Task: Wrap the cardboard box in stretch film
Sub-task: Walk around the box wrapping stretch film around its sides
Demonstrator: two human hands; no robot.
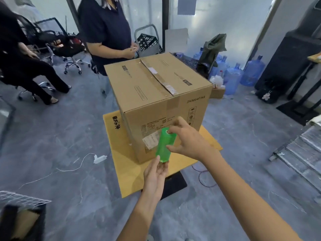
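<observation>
A large taped cardboard box point(156, 94) stands on a flat yellow cardboard sheet point(121, 153) on the floor. In front of the box's near face I hold a green roll of stretch film point(164, 146) upright. My right hand point(187, 138) grips the roll from the right, with one finger at its top opening and the thumb on its side. My left hand point(155, 173) supports the roll's bottom end from below. No film is visible on the box.
A person in a dark shirt point(106, 32) stands just behind the box; another sits at far left point(26, 66). Office chairs point(69, 47), blue water bottles point(243, 73), a white cable with adapter point(99, 158), a black base point(173, 185) and a metal rack point(302, 153) surround the sheet.
</observation>
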